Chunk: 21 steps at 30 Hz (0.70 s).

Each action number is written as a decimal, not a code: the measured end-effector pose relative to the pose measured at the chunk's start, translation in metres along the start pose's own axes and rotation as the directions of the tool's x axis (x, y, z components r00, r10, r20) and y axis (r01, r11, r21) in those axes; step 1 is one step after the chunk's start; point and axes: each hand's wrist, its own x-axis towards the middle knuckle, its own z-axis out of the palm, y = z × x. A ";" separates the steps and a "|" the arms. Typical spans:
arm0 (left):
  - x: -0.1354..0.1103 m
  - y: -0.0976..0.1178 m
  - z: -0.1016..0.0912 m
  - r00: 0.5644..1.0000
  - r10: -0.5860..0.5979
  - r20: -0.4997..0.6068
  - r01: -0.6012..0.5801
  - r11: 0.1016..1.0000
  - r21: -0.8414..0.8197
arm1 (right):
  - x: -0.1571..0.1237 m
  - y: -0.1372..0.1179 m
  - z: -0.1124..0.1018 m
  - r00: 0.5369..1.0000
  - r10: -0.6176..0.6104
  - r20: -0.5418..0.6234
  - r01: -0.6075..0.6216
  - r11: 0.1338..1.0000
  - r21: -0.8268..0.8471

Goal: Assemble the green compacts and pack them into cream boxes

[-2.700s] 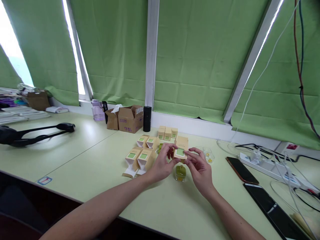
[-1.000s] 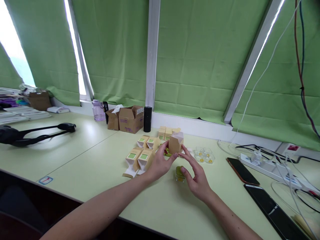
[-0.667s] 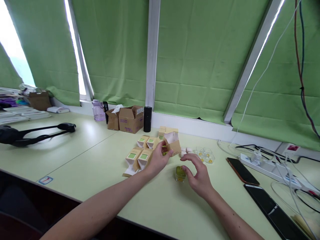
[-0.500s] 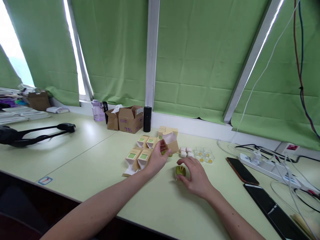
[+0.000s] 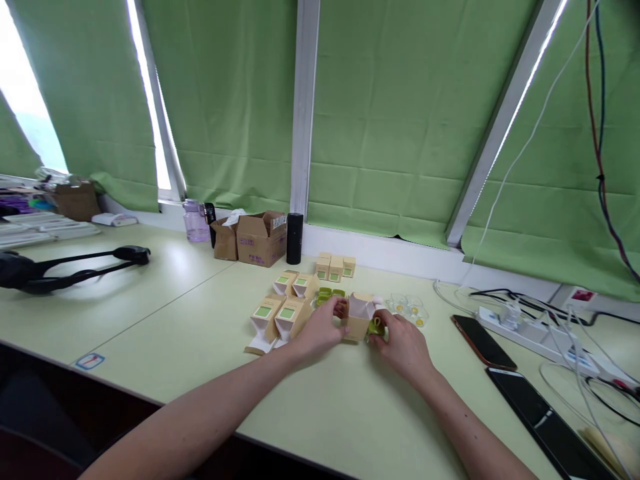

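An open kraft cardboard box [image 5: 357, 327], its white inside showing, is gripped at its left side by my left hand [image 5: 326, 325]. My right hand [image 5: 401, 339] pinches a small green cube-shaped item with a loop on top [image 5: 376, 326], right beside the box. Behind my left hand sit several green items [image 5: 331, 294], partly hidden. To the left lie several opened kraft boxes [image 5: 293, 313] with green labels and white flaps. Pale pinkish-white pieces [image 5: 380, 301] show behind my right hand, next to clear cups with yellow bits [image 5: 409, 308].
Closed small boxes [image 5: 336, 268] stand at the back. Farther left are a black cylinder [image 5: 295, 238], a brown carton [image 5: 261, 239] and a purple bottle [image 5: 196, 221]. On the right lie two phones [image 5: 484, 341] [image 5: 550, 420], a power strip [image 5: 537, 340] and tangled cables.
My left hand has brought the open box down and right, toward the table. My right hand has moved the green item slightly up and right, so the two are now side by side.
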 end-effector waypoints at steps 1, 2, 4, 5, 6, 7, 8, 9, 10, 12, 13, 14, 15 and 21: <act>-0.002 -0.002 0.001 1.000 -0.008 0.026 0.007 1.000 0.023 | 0.001 0.001 0.000 1.000 0.008 0.003 -0.008 1.000 -0.002; -0.003 -0.003 0.001 0.999 -0.014 0.047 0.012 0.999 0.043 | 0.001 0.001 0.000 1.000 0.013 0.006 -0.013 1.000 0.000; -0.005 -0.004 0.002 0.997 -0.019 0.069 0.014 0.997 0.073 | 0.001 0.001 -0.001 1.000 0.019 0.015 -0.019 1.000 0.008; -0.006 -0.004 0.002 0.998 -0.013 0.066 0.007 0.997 0.081 | 0.001 0.001 -0.001 1.000 0.021 0.018 -0.021 1.000 0.009; -0.007 -0.003 0.002 0.999 0.001 0.054 -0.005 0.996 0.085 | 0.001 0.001 0.000 1.000 0.022 0.020 -0.023 1.000 0.009; -0.007 -0.001 0.002 0.999 0.021 0.032 -0.024 0.996 0.085 | 0.001 0.001 0.000 1.000 0.024 0.020 -0.024 1.000 0.009; -0.008 0.001 0.001 0.999 0.048 0.001 -0.048 0.996 0.082 | 0.001 0.002 0.000 0.999 0.025 0.021 -0.025 1.000 0.011; -0.008 0.004 0.000 0.996 0.080 -0.035 -0.077 0.994 0.074 | 0.002 0.002 0.001 0.999 0.026 0.021 -0.026 1.000 0.014; -0.008 0.007 -0.001 0.991 0.115 -0.072 -0.111 0.992 0.061 | 0.002 0.003 0.002 0.999 0.027 0.023 -0.028 0.999 0.021; -0.008 0.013 -0.003 0.972 0.191 -0.136 -0.188 0.982 0.037 | 0.003 0.004 0.002 0.999 0.031 0.035 -0.032 0.999 0.035; -0.008 0.015 -0.005 0.961 0.229 -0.156 -0.226 0.973 0.034 | 0.004 0.004 0.003 0.999 0.034 0.041 -0.035 0.999 0.039; -0.008 0.017 -0.006 0.951 0.262 -0.165 -0.259 0.965 0.037 | 0.004 0.004 0.003 0.998 0.035 0.046 -0.037 0.998 0.042; -0.008 0.018 -0.007 0.944 0.285 -0.165 -0.282 0.958 0.042 | 0.004 0.004 0.003 0.998 0.034 0.049 -0.036 0.998 0.042; -0.005 0.011 -0.003 0.969 0.214 -0.126 -0.213 0.977 0.018 | 0.002 0.003 0.002 0.999 0.008 0.040 -0.009 1.000 0.023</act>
